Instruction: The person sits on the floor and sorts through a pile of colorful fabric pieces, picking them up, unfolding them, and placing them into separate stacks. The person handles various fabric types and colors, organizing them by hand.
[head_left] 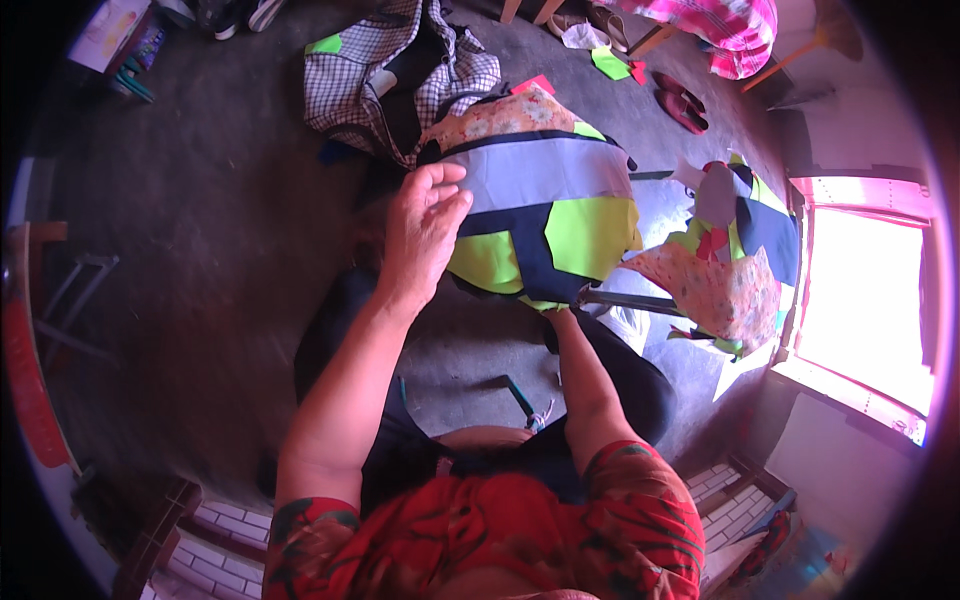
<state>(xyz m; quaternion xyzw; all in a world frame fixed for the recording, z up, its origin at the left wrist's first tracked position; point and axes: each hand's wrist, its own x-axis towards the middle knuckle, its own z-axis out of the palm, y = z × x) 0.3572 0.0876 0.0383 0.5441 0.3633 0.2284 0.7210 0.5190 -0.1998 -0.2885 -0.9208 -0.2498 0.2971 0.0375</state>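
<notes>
A patchwork of cloth pieces [590, 235] in navy, grey, bright yellow-green and flowered print is spread in front of me. Beside its left edge is my left hand [428, 225], fingers loosely bent and apart from the thumb. I see nothing held in it, though its fingertips are close to the grey strip [540, 170]. My right forearm reaches up to the patchwork's lower edge. The cloth hides my right hand, so its grip does not show.
A checked cloth bag [345, 85] lies on the dark floor beyond. More scraps [735, 290] are heaped at the right, near a bright window [860, 300]. A dark red shoe [681, 102] and a green scrap [610, 64] lie farther off. A folding metal frame [75, 300] stands at left.
</notes>
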